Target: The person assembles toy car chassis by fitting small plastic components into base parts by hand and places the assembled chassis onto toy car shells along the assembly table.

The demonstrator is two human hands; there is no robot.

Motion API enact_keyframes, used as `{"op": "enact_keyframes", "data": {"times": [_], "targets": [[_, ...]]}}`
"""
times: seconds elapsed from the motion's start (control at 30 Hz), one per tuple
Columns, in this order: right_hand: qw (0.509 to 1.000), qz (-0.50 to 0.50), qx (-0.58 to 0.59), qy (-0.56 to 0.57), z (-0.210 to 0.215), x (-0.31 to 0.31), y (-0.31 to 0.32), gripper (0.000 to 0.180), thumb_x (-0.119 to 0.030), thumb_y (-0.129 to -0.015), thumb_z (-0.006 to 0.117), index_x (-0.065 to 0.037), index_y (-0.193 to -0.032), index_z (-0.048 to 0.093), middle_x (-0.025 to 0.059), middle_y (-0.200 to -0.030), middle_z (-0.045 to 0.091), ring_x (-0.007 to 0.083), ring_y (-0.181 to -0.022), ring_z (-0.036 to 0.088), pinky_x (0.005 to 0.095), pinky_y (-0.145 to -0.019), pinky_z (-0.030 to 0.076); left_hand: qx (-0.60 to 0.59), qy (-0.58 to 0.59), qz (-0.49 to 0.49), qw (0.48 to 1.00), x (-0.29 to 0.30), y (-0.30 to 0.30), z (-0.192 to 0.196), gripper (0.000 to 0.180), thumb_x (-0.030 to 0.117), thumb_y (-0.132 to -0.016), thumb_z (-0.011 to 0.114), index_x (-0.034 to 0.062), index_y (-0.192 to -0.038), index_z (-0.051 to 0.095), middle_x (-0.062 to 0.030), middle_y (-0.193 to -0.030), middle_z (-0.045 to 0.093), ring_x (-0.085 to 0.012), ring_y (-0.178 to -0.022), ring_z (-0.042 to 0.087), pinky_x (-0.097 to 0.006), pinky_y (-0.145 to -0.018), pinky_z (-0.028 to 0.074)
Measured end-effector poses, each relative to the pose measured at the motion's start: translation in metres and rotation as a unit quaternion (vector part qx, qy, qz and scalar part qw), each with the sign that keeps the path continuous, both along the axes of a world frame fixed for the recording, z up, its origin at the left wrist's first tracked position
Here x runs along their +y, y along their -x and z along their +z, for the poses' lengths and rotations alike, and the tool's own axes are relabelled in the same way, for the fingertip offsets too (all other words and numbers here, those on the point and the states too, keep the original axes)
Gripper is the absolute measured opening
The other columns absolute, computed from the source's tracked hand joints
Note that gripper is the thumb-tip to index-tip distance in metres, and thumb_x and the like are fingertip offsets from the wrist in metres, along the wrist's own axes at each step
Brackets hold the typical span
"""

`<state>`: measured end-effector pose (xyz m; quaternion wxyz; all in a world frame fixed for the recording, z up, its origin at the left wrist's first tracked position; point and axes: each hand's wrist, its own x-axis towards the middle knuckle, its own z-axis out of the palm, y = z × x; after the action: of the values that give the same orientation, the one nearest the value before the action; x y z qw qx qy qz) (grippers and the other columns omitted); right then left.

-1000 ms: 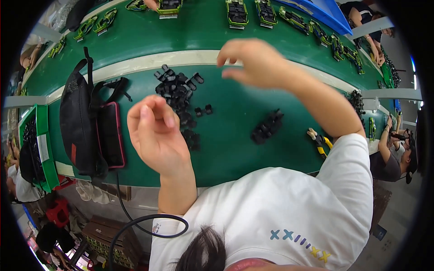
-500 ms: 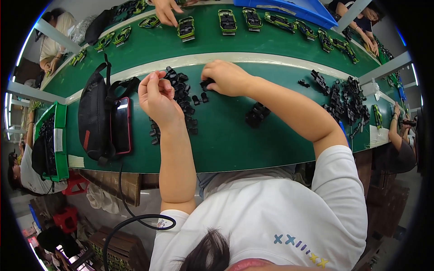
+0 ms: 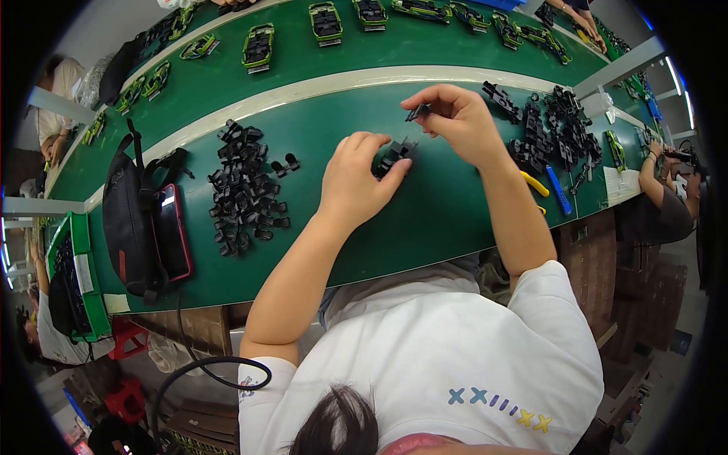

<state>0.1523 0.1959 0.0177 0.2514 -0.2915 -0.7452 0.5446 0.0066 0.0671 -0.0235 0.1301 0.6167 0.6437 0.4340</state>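
Observation:
My left hand (image 3: 355, 178) has its thumb and fingers closed around a blocky black plastic part (image 3: 395, 156) on the green tabletop. Thin prongs stick up from that part. Slightly to the right and farther off, my right hand (image 3: 457, 123) pinches a small black plastic piece (image 3: 417, 113), held apart from the blocky part. Left of both hands spreads a pile of small black curved plastic pieces (image 3: 244, 186), with a joined-looking pair (image 3: 286, 164) lying beside it.
A black bag (image 3: 130, 220) and a red-edged phone (image 3: 174, 227) lie at the left. Heaped black parts (image 3: 557, 133), yellow-handled pliers (image 3: 535, 183) and a blue tool (image 3: 559, 191) are at the right. Green-and-black toy-car bodies (image 3: 258, 47) line the far bench. Co-workers sit around.
Both hands have moved right, away from the pile of small pieces. My left hand now grips the blocky black part, and my right hand holds up a small piece. The view has shifted.

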Motion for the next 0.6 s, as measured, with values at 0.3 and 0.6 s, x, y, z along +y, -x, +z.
{"op": "enact_keyframes", "data": {"times": [0.3,0.6], "targets": [[0.973,0.058,0.175,0.140,-0.017,-0.012,-0.005,0.017,0.006,-0.077,0.059,0.006,-0.093,0.065,0.0152,-0.112,0.059,0.0141,-0.088,0.062,0.0250,-0.079,0.050,0.104,0.057,0.020,0.993,-0.002,0.002,-0.002,0.048,0.019,-0.067,0.075,0.0035,-0.109,0.057,-0.0126,-0.097,0.058,-0.0298,-0.091,0.057,-0.038,-0.079,0.047],[0.995,0.032,0.073,0.063,-0.019,-0.030,0.007,0.021,0.003,-0.076,0.068,0.002,-0.095,0.059,0.0078,-0.095,0.062,0.0129,-0.081,0.062,0.0245,-0.075,0.052,0.018,0.042,0.011,0.999,-0.003,0.006,0.004,0.061,0.008,-0.064,0.069,0.0023,-0.121,0.047,-0.0134,-0.095,0.057,-0.0297,-0.084,0.059,-0.037,-0.073,0.049]]}}
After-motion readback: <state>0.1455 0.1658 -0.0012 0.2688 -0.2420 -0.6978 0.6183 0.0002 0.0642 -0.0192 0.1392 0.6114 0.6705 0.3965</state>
